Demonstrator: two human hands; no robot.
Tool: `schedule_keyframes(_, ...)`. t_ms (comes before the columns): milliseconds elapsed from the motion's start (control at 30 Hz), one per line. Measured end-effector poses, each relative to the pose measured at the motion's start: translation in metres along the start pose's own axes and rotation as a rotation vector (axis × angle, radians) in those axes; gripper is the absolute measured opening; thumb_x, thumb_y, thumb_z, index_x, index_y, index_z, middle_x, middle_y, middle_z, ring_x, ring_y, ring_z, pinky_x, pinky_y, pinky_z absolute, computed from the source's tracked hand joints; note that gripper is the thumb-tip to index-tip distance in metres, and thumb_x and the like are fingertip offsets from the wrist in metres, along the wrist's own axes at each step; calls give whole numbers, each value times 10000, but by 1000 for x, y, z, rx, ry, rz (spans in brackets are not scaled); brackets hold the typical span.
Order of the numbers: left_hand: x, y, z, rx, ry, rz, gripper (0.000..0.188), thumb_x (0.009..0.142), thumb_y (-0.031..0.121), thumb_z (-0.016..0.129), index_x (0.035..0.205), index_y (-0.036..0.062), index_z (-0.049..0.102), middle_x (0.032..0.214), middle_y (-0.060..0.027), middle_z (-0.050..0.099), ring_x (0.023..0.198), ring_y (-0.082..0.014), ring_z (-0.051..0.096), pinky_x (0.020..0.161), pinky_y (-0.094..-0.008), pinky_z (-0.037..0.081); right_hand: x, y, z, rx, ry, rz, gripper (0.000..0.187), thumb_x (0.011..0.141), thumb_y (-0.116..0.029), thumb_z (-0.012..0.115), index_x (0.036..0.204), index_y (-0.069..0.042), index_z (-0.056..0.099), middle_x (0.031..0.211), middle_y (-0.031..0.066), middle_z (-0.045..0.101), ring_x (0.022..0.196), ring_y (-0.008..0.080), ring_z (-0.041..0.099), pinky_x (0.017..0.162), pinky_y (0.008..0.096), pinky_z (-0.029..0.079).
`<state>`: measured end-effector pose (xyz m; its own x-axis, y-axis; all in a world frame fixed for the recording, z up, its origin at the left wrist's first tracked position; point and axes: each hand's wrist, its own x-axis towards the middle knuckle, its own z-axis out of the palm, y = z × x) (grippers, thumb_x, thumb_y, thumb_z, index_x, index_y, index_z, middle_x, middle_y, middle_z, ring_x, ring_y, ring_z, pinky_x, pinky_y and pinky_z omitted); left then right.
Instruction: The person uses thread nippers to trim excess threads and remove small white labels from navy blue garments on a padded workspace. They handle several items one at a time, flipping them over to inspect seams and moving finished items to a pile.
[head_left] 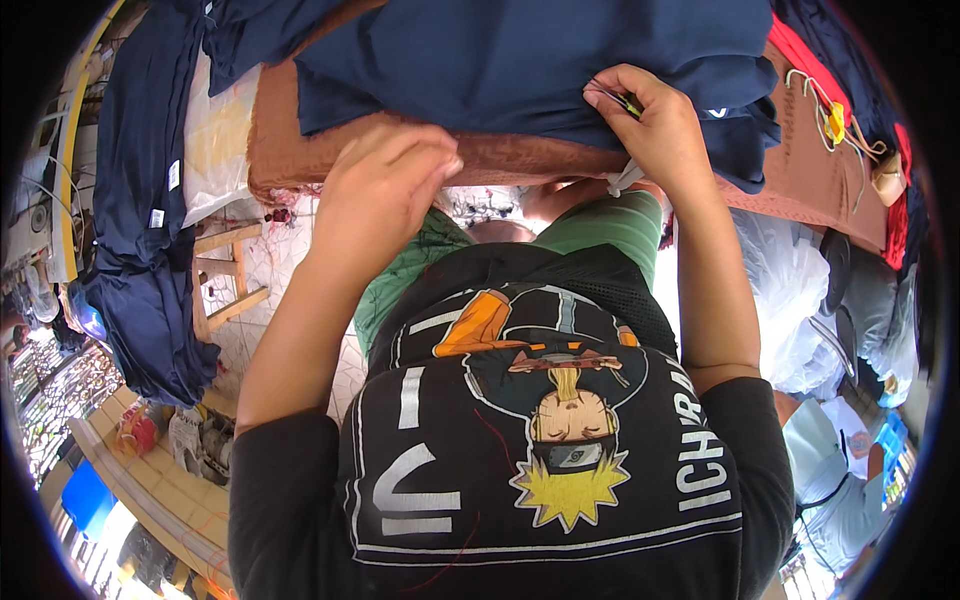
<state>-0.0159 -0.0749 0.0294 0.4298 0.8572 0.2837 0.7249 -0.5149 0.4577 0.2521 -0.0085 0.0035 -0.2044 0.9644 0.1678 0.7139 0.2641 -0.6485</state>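
Dark navy fabric point(480, 70) lies in folds across a table with a brown cloth cover point(285, 140). At the fabric's near edge, on the right, my right hand point(655, 120) is closed around a small tool point(632, 103) with a yellow-green and black body and a thin dark tip. It looks like thread snips, though the fingers hide most of it. My left hand point(385, 185) hovers by the table's near edge, left of the middle. Its fingers are bent and drawn together toward the thumb; whatever they may hold is too small to make out.
More navy garments point(140, 220) with white tags hang at the left, beside a wooden frame point(235, 275). To the right are a red strip point(812, 70), a yellow clip-like piece point(836, 122) with cords, and clear plastic bags point(785, 300). A wooden bench point(150, 500) stands lower left.
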Motion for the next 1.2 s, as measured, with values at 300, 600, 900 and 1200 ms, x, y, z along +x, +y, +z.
schedule_keyframes(300, -60, 0, -53, -2, -842, -339, 162, 865, 139, 639, 975, 42, 708, 1054, -141, 684, 972, -308, 650, 849, -388, 503, -4, -3, -17, 191, 9, 87, 152, 840, -160, 703, 948, -55, 685, 801, 39, 663, 718, 109, 592, 679, 254, 476)
schedule_keyframes(600, 41, 25, -13, -297, -166, -2, 138, 871, 88, 630, 972, 6, 675, 995, -105, 673, 894, -246, 650, 795, -312, 509, -21, 0, -88, 277, 233, 56, 146, 932, -120, 621, 1026, -30, 687, 919, -37, 639, 858, 37, 542, 777, 186, 424)
schedule_keyframes(900, 92, 33, 76, -199, -33, 25, 166, 849, 107, 663, 1009, 128, 703, 1088, -30, 624, 822, -213, 632, 744, -298, 507, -52, 19, -48, 109, 34, 315, 269, 810, -254, 741, 969, -45, 686, 760, 94, 679, 680, 162, 625, 646, 296, 491)
schedule_keyframes(1200, 78, 20, 38, -273, -220, 160, 149, 817, 130, 705, 909, 15, 678, 959, -76, 664, 810, -232, 627, 778, -312, 494, -70, 36, -26, 467, 39, 228, 198, 782, -113, 761, 919, -10, 661, 859, 51, 670, 764, 115, 620, 701, 266, 489)
